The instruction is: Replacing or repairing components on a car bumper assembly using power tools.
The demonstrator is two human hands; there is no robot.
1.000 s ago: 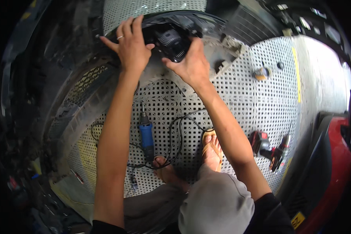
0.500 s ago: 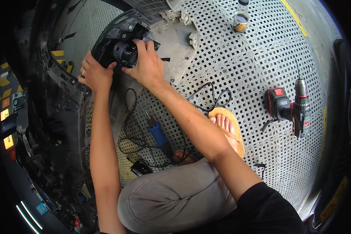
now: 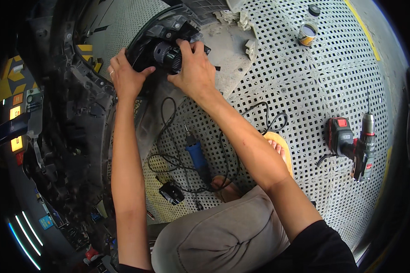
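Observation:
In front of me is a black plastic housing (image 3: pixel 140 51) at the end of a large dark car body part, which looks like a bumper. Set in it is a round black finned part (image 3: pixel 163 53), perhaps a lamp unit. My left hand (image 3: pixel 126 77) grips the housing's left edge, fingers over the rim and thumb stretched toward the finned part. Curled around the right side of that part is my right hand (image 3: pixel 195 68), thumb below and fingertips on top. The right hand hides some of it, and what lies under its fingertips does not show.
On the perforated floor mat (image 3: pixel 278 82) lies a blue corded rotary tool (image 3: pixel 197 155) with looped black cable. A cordless drill (image 3: pixel 361 150) rests at the right. A jar (image 3: pixel 307 34) stands far right, and a small black part (image 3: pixel 171 193) sits near my knee.
The whole view has shifted, so everything appears further right and lower. My left thumb has spread away from the fingers. My right hand stays on the finned part.

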